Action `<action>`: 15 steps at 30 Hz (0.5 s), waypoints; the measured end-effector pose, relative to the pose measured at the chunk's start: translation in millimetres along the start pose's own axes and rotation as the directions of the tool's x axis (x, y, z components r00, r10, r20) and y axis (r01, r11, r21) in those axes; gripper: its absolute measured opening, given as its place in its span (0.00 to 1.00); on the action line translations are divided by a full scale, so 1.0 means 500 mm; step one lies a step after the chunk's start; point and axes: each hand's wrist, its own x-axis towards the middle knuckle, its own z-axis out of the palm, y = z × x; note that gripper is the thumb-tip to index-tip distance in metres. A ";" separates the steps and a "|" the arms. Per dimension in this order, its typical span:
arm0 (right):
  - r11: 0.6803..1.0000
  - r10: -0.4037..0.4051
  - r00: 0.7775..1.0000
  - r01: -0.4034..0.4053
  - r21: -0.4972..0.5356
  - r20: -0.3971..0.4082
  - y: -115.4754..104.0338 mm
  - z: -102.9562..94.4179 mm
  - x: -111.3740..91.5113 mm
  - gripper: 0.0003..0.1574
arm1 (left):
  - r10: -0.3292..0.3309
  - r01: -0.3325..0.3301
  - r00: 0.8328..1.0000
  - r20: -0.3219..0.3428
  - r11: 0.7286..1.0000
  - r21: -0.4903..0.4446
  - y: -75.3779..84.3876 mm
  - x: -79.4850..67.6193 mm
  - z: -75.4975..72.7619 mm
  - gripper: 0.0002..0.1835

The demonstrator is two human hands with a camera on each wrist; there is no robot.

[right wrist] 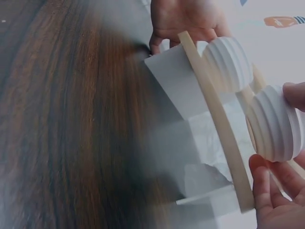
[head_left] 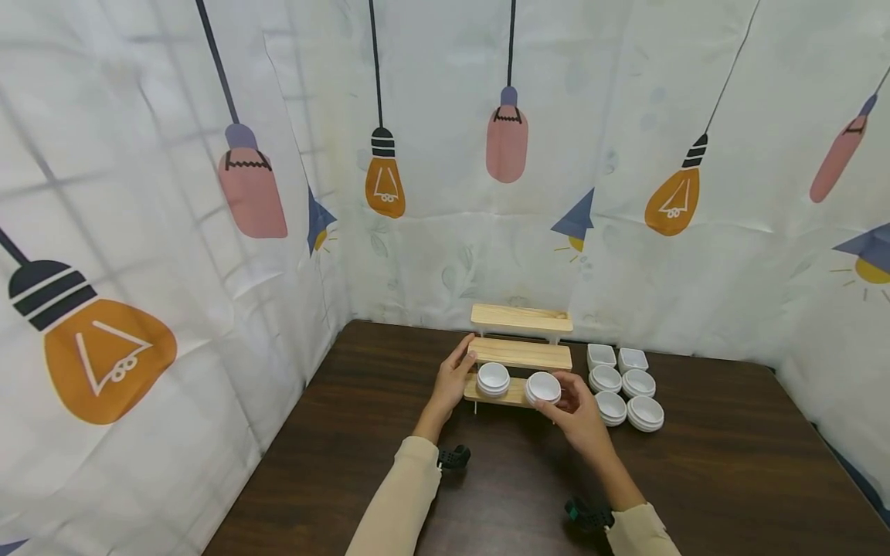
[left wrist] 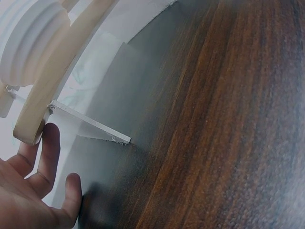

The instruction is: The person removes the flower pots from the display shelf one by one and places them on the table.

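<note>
A three-tier wooden rack [head_left: 520,352] with clear supports stands at the back of the table. On its lowest shelf, towards the left, rests a white stack of small round bowls [head_left: 494,379]. My right hand [head_left: 580,413] pinches a second stack of white round bowls [right wrist: 275,125] between thumb and fingers, at the right end of that shelf. In the right wrist view this stack is tilted by the camera angle and its ribbed sides show. My left hand [head_left: 450,386] is at the rack's left end, fingertips touching the shelf's end [left wrist: 29,129], thumb apart from it.
Right of the rack, several white round bowl stacks [head_left: 645,414] stand in two rows, with two white square dishes [head_left: 633,360] behind them. A printed white curtain [head_left: 445,255] hangs behind and beside the dark wooden table [head_left: 334,463].
</note>
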 end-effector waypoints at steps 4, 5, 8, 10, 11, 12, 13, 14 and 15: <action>1.000 0.021 1.000 -0.021 -0.010 -0.015 -0.004 -0.013 -0.013 0.36 | -0.008 0.008 1.000 0.009 1.000 -0.009 0.000 -0.001 -0.002 0.27; 1.000 0.027 0.999 -0.027 -0.012 -0.018 -0.004 -0.017 -0.016 0.36 | -0.010 0.010 1.000 0.010 1.000 -0.012 -0.001 0.000 -0.003 0.27; 0.999 0.028 0.999 -0.028 -0.021 -0.026 -0.003 -0.028 -0.025 0.36 | -0.018 0.018 1.000 0.007 1.000 -0.021 -0.013 0.007 -0.001 0.27; 0.999 0.018 0.999 -0.019 -0.026 -0.035 -0.003 -0.034 -0.031 0.36 | -0.021 0.021 1.000 -0.005 1.000 -0.023 -0.028 0.017 0.002 0.27; 0.999 0.011 0.999 -0.012 -0.030 -0.035 -0.004 -0.038 -0.034 0.36 | -0.022 0.022 1.000 -0.012 0.999 -0.025 -0.038 0.022 0.003 0.27; 1.000 0.005 0.999 -0.006 -0.031 -0.037 -0.004 -0.041 -0.037 0.36 | -0.025 0.024 0.999 -0.020 0.999 -0.026 -0.047 0.027 0.005 0.26; 1.000 -0.003 0.999 0.002 -0.029 -0.037 -0.004 -0.044 -0.040 0.36 | -0.027 0.026 0.999 -0.027 0.999 -0.023 -0.055 0.030 0.006 0.26; 1.000 -0.009 0.999 0.008 -0.026 -0.042 -0.004 -0.046 -0.042 0.36 | -0.026 0.025 0.999 -0.032 1.000 -0.018 -0.062 0.033 0.008 0.26; 1.000 -0.013 0.999 0.012 -0.023 -0.043 -0.005 -0.049 -0.045 0.36 | -0.025 0.024 0.999 -0.035 1.000 -0.014 -0.068 0.035 0.008 0.26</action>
